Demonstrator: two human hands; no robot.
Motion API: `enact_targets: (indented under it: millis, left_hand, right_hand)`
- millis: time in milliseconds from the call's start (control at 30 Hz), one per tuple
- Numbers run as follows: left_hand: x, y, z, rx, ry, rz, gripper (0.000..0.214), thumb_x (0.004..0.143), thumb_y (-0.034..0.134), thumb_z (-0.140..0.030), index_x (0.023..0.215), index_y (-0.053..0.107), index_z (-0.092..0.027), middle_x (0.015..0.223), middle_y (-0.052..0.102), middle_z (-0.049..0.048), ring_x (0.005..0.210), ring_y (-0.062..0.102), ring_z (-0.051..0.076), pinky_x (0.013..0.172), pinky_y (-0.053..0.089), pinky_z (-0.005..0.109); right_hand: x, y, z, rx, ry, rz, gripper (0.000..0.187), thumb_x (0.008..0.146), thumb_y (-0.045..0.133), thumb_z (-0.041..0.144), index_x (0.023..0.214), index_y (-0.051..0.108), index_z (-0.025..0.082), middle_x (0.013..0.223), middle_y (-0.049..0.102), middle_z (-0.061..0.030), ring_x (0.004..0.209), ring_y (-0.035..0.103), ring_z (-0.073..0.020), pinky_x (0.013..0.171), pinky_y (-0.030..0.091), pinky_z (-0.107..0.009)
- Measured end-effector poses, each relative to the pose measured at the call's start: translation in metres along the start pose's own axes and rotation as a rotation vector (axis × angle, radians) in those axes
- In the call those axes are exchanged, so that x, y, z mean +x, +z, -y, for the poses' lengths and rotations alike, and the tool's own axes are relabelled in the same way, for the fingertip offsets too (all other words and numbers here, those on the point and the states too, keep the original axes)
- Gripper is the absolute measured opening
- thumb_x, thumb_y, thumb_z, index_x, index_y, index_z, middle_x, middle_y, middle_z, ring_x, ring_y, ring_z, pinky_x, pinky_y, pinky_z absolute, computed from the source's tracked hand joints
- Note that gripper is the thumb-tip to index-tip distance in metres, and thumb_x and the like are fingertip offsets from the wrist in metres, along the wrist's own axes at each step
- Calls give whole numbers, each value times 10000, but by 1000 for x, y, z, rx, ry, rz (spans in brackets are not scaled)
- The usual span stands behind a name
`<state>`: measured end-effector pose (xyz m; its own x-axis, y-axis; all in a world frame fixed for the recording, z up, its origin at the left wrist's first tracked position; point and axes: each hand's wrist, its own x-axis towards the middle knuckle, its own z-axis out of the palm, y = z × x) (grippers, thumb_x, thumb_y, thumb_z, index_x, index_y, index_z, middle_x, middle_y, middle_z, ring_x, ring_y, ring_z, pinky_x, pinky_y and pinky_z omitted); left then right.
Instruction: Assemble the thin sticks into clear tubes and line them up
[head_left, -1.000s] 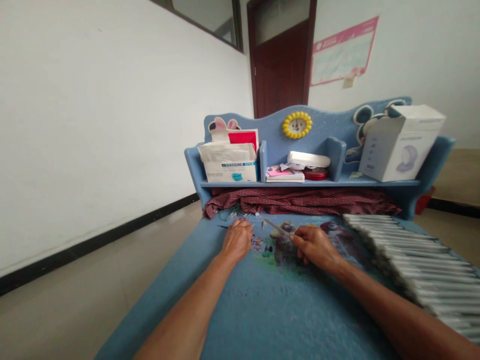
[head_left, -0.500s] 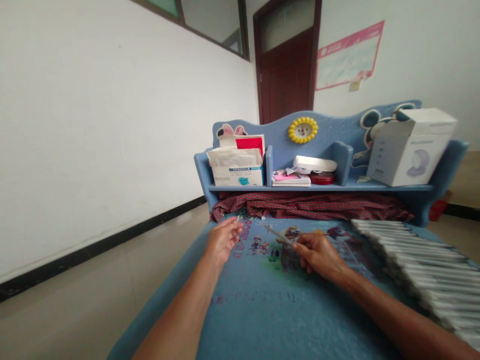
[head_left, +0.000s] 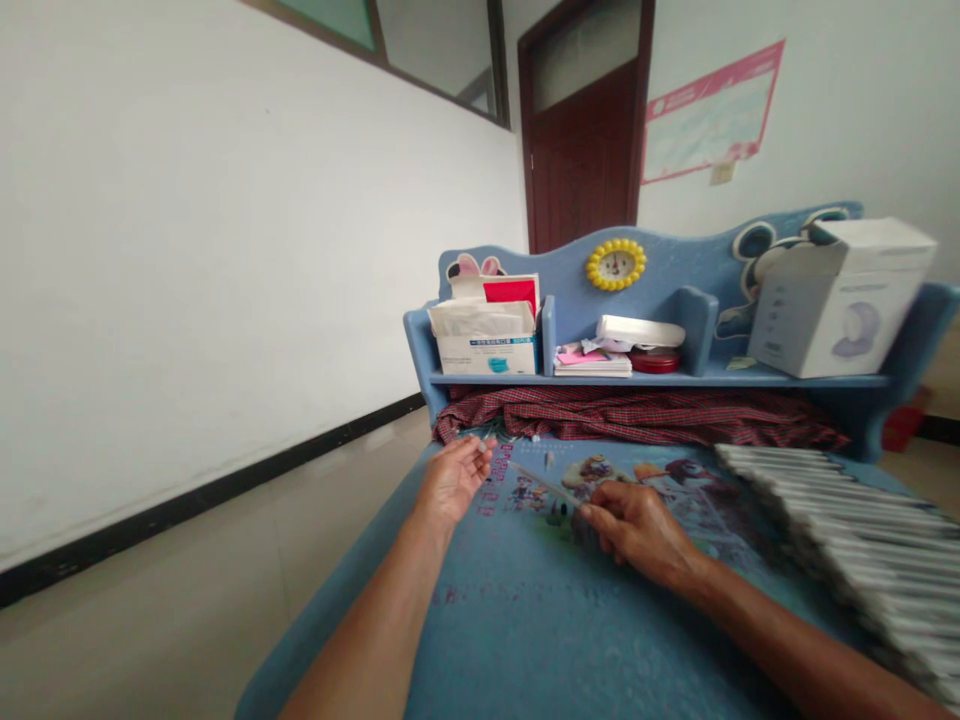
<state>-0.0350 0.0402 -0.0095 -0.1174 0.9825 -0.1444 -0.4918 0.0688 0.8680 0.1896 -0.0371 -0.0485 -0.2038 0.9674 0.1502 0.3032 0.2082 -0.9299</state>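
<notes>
Both my hands rest on a blue child's desk (head_left: 525, 620) with cartoon pictures. My right hand (head_left: 637, 530) is closed round a thin pale rod (head_left: 541, 483) that points up and left toward my left hand. My left hand (head_left: 452, 478) lies palm-up near the desk's left edge. Its thumb and fingertips pinch a tiny pale piece (head_left: 482, 447) that I cannot make out. A heap of small loose parts (head_left: 491, 432) lies just beyond that hand, by the checked cloth.
A long row of grey-white tubes (head_left: 840, 510) covers the desk's right side. A red checked cloth (head_left: 637, 412) lies under the shelf. The shelf holds a white box (head_left: 840, 300), a tissue box (head_left: 486, 345), papers and a yellow clock (head_left: 616, 264). Bare floor lies left.
My left hand turned from knuckles-up to palm-up and lifted a small piece from the heap. The rod in my right hand swung slightly toward it. The camera shifted left.
</notes>
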Motion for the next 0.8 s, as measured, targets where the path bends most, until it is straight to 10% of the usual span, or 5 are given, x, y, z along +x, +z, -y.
enact_targets:
  millis: [400, 800]
  left_hand:
    - [-7, 6, 16, 138, 26, 183, 141, 694, 615, -141, 773, 498, -147, 772, 680, 103, 584, 617, 122, 540, 477, 219]
    - [2, 1, 24, 863, 565, 166, 151, 636, 587, -204, 772, 531, -169, 617, 576, -24, 562, 586, 125, 500, 463, 216]
  right_hand:
    - [-1, -1, 1, -54, -34, -25, 229, 793, 478, 360, 648, 501, 185, 479, 476, 31, 395, 435, -88, 383, 318, -201]
    - [3, -12, 0, -97, -59, -122, 215, 783, 481, 354, 678, 502, 168, 481, 489, 38, 407, 455, -91, 395, 322, -196]
